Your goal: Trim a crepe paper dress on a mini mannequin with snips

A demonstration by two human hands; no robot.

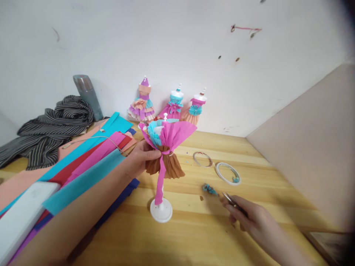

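My left hand [142, 153] is closed around the waist of a small white dress form, its thumb pressing on the paper clothing. This form wears a brown pleated crepe-paper skirt [173, 166], a flared pink paper piece [177, 135] and a light blue ruffle [154, 132]. A pink strip [160, 181] hangs from the waist toward the round white base [161, 210]. At the right, my right hand [249, 218] is closed on scissors [234, 204], whose metal tips point up and left. Just beyond the tips lies a small crumpled blue bit [210, 189].
Three dressed forms [144, 99] stand against the wall. Coloured paper sheets [91, 147], a white device [27, 218], striped cloth [55, 125] and a bottle [88, 96] occupy the left. Two tape rings [227, 173] lie on the wooden table [210, 236].
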